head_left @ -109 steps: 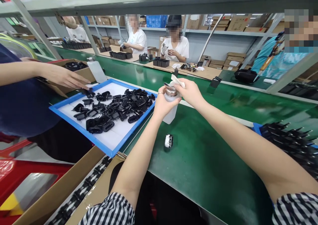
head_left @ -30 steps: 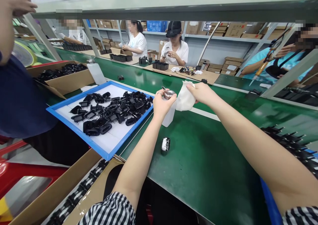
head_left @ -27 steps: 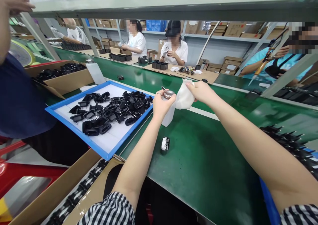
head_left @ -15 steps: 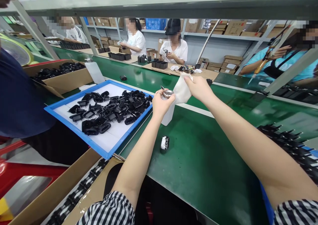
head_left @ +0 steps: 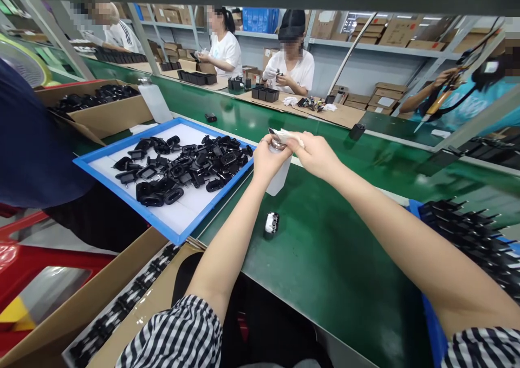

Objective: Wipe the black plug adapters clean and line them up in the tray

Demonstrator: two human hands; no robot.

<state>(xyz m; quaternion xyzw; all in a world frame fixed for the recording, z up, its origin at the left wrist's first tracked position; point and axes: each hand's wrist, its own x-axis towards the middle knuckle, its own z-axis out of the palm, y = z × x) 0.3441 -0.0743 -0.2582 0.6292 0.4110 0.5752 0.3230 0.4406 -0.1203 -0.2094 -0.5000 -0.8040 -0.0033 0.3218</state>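
The left hand [head_left: 266,159] is clamping the metal top [head_left: 278,146] of a white plastic bottle [head_left: 279,175] while the right hand [head_left: 317,154] is pinching a white cloth [head_left: 289,136] against it, over the green workbench [head_left: 325,259], just beside the blue tray [head_left: 122,203] of black plug parts [head_left: 174,173].

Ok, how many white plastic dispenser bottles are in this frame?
2. One bottle stands beside the blue-rimmed tray, its metal top under the left hand; the other bottle stands farther off, beside a cardboard box. More may be hidden on the far benches.

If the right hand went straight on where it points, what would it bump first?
The right hand probably meets the white cloth it pinches, then the bottle's metal top; depth is hard to judge.
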